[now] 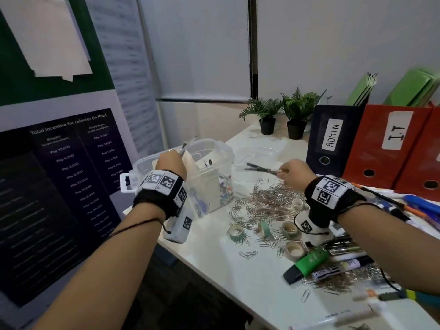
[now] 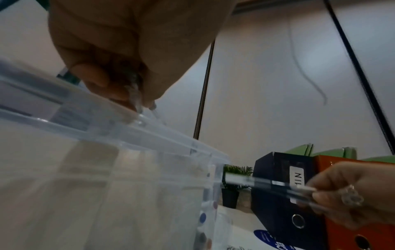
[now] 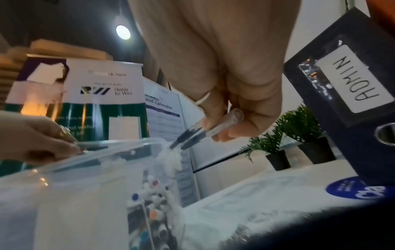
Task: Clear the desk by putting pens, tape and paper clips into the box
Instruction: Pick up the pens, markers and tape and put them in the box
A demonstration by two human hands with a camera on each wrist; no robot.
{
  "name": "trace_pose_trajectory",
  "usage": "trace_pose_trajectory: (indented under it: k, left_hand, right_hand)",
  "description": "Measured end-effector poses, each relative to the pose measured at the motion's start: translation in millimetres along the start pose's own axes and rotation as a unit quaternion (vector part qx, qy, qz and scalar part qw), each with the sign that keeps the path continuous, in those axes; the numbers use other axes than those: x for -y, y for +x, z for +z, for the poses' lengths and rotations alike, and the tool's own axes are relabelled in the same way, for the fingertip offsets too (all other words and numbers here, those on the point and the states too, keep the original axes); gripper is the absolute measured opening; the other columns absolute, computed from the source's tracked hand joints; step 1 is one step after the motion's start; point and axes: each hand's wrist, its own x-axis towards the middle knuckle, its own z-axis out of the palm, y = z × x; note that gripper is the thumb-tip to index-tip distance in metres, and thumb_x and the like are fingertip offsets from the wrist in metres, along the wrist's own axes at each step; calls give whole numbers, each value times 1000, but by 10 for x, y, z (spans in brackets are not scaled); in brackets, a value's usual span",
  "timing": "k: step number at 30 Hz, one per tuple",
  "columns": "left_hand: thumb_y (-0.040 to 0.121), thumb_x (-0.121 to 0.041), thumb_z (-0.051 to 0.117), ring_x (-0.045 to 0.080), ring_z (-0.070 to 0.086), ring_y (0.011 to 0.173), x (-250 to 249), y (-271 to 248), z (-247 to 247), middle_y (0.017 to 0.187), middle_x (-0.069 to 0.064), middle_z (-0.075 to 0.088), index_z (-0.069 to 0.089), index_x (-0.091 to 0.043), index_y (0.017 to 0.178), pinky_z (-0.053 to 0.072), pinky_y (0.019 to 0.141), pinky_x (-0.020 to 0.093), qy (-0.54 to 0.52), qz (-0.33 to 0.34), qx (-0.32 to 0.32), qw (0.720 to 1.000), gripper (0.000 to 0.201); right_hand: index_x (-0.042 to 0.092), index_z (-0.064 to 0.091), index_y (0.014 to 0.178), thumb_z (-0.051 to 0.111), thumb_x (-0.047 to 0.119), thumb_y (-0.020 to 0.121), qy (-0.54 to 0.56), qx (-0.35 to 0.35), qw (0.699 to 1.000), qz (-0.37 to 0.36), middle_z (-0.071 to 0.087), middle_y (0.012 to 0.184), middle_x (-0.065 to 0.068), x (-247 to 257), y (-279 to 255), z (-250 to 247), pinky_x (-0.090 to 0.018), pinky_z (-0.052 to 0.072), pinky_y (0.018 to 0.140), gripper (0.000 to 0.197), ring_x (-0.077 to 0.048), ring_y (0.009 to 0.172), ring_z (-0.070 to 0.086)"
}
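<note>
My left hand (image 1: 169, 163) pinches clear pens (image 1: 188, 145) above the open box (image 1: 214, 148). My right hand (image 1: 295, 171) grips dark pens (image 1: 259, 167) pointing at its rim from beside it. The risk I see — tips catching the rim and pens spilling onto the bench (image 1: 226, 263), among the paper clips (image 1: 269, 201) and tape rolls (image 1: 236, 231).

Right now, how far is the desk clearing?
Early. Some items already sit in the box. The left hand holds pens over it; the right hand brings two more pens. Left on the desk: paper clips, tape rolls and markers.
</note>
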Motion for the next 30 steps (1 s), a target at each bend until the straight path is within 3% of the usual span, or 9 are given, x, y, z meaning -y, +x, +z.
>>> trace_pose_trajectory:
  k: [2, 6, 10, 17, 19, 22, 26, 28, 30]
  left_hand:
    - [95, -2, 40, 35, 58, 110, 2, 8, 23, 117, 22, 60, 58, 7, 111, 47, 86, 35, -4, -7, 16, 1000, 26]
    - [94, -3, 41, 37, 60, 106, -1, 2, 67, 114, 24, 62, 58, 7, 112, 48, 85, 38, -61, -26, 21, 998, 26]
    - [95, -11, 41, 37, 58, 108, 1, 9, 126, 115, 22, 61, 57, 6, 111, 45, 85, 37, -46, -20, 40, 998, 28]
    - [98, -44, 26, 36, 52, 116, 65, 78, 260, 128, 21, 54, 46, -2, 130, 41, 94, 38, -32, 20, 87, 995, 57]
    - [90, -62, 32, 35, 51, 120, 164, 99, 274, 135, 17, 50, 40, -9, 137, 40, 99, 41, -38, 32, 94, 994, 71]
    - [62, -83, 51, 30, 48, 123, 341, 70, 255, 138, 9, 47, 41, -13, 137, 42, 100, 42, 36, 65, 102, 992, 103]
    - [55, -73, 70, 29, 48, 116, 425, 3, 315, 126, 11, 51, 46, -8, 126, 44, 96, 40, 151, 80, 93, 981, 99]
    - [59, -65, 73, 27, 50, 111, 419, -4, 337, 120, 9, 53, 50, -8, 119, 45, 91, 36, 154, 88, 82, 981, 85]
    - [61, -61, 75, 26, 51, 109, 427, -14, 347, 118, 8, 54, 52, -9, 115, 45, 89, 35, 148, 93, 70, 982, 78]
  right_hand:
    - [-7, 68, 98, 51, 12, 94, 38, -24, 999, -15, 55, 78, -14, 79, -5, -28, -25, 35, 56, 25, -23, 75, 49]
    - [-5, 67, 99, 49, 9, 96, 49, -57, 996, -38, 53, 79, -14, 194, -18, -81, -25, 32, 67, 24, -22, 78, 45]
    - [-2, 65, 89, 42, 4, 96, 8, -92, 995, -40, 48, 70, -12, 261, 3, -116, -25, 27, 67, 25, -24, 77, 42]
    - [1, 66, 113, 48, 11, 95, 124, -115, 979, -114, 54, 80, -8, 639, -9, -12, -23, 36, 63, 27, -19, 78, 48]
    - [4, 68, 112, 49, 12, 95, 123, -97, 978, -140, 56, 78, -7, 833, -17, 75, -22, 35, 57, 27, -18, 73, 48]
    - [6, 70, 108, 51, 15, 94, 104, -77, 977, -170, 59, 75, -10, 1107, -11, 211, -22, 32, 63, 26, -19, 71, 49]
    - [0, 72, 100, 52, 14, 91, 62, -43, 979, -192, 69, 90, -21, 1470, 20, 397, -26, 37, 70, 26, -26, 77, 53]
    - [-1, 71, 95, 50, 11, 90, 20, -17, 981, -190, 64, 83, -19, 1617, 69, 516, -29, 42, 79, 25, -29, 81, 53]
    - [1, 67, 76, 49, 8, 90, 0, -4, 984, -180, 52, 67, -10, 1724, 130, 631, -31, 41, 77, 24, -23, 77, 47]
